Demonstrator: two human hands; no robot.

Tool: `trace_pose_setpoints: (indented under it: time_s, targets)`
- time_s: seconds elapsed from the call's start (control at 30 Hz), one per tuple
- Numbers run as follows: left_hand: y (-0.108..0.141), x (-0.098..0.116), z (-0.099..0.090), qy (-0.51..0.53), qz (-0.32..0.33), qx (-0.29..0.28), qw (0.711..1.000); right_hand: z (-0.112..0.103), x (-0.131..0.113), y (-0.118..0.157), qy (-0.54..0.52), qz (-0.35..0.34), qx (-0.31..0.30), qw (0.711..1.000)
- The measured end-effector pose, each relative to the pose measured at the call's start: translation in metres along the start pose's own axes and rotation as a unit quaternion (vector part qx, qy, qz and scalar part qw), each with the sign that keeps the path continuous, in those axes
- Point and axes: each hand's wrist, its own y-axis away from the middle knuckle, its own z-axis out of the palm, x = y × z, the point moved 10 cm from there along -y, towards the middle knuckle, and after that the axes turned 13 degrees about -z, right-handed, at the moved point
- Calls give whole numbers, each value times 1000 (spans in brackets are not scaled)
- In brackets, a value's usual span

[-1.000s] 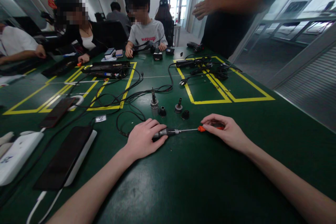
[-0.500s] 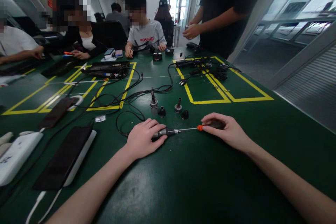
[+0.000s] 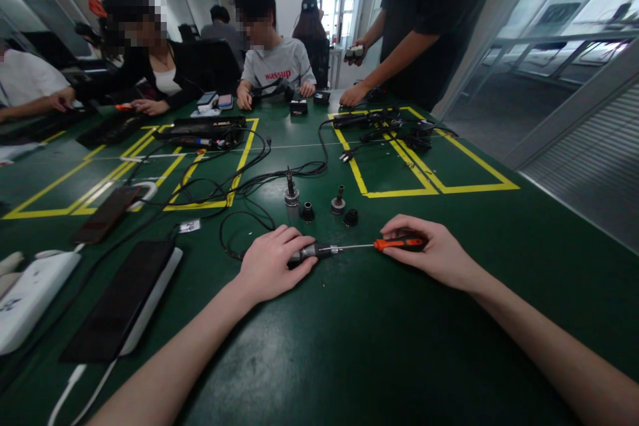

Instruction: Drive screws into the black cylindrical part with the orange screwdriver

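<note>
So the right grip (image 3: 436, 249) has its thumb and fingers closed round the handle of an orange-and-black screwdriver (image 3: 391, 244), and the left grip (image 3: 271, 265) is clamped over a slim handpiece (image 3: 312, 251), pinning it down on the bench (image 3: 319, 353). Looks to me like the screwdriver bit: its thin shaft lines up with the handpiece's nose, though I can't tell if the tip is seated in a screw. I'd say any turn from here needs the driver dead in line and the handpiece braced so it can't roll. Handpiece itself is lying flat, grey barrel, black front, shiny metal bit at the nose; its rear is hidden under the palm. A black cord (image 3: 224, 229) loops round behind it. Just beyond the handpiece are two stemmed metal fittings (image 3: 291, 197) standing upright plus two small black caps (image 3: 351, 217). Well to its left there's a smartphone (image 3: 120, 299).
</note>
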Motion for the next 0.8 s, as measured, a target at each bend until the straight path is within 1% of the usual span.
trace_pose_setpoints:
  time_s: [0.1, 0.2, 0.3, 0.4, 0.47, 0.6, 0.67, 0.8]
  targets:
    - [0, 0, 0, -2, 2, 2, 1000, 5, -11, -2, 17, -40, -25, 999]
    - [0, 1, 0, -1, 2, -1, 1000, 7, -15, -3, 33, -57, -37, 997]
    - [0, 1, 0, 1, 2, -1, 1000, 8, -17, -3, 52, -76, -42, 995]
    - [0, 1, 0, -2, 3, 2, 1000, 8, -19, -4, 93, -95, -34, 990]
    - [0, 1, 0, -4, 4, 3, 1000, 9, -18, -4, 119, -94, -32, 988]
    - [0, 1, 0, -4, 4, 4, 1000, 16, -12, -2, 147, -72, -62, 985]
    - [0, 1, -1, -3, 4, 5, 1000, 18, -11, -2, 148, -70, -69, 984]
    - [0, 0, -1, -5, 3, 5, 1000, 17, -12, -2, 136, -71, -62, 986]
